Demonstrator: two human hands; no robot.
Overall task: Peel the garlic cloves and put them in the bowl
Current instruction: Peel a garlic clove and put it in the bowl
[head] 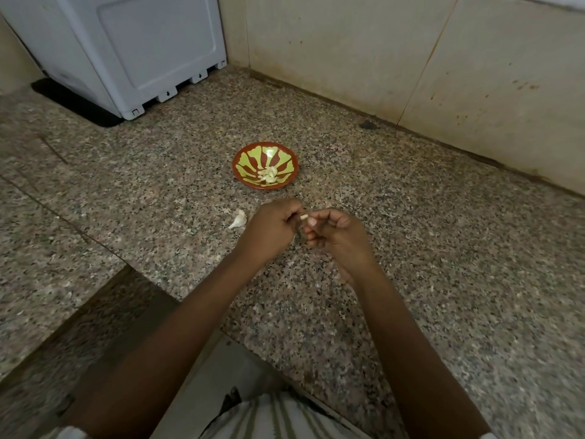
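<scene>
A small red bowl with a green pattern [245, 158] stands on the granite counter, with several peeled garlic cloves [268, 175] lying in it. Just in front of the bowl, my left hand [269, 226] and my right hand [340, 236] meet above the counter. Between their fingertips they pinch one small garlic clove [304, 216], of which only a pale end shows. A white piece of garlic with its skin [238, 220] lies on the counter just left of my left hand.
A white appliance [126, 49] on a black mat stands at the back left. Beige tiled wall [411, 58] runs along the back and right. The counter's front edge [152, 280] steps down at the lower left. A dark speck [368, 124] lies near the wall.
</scene>
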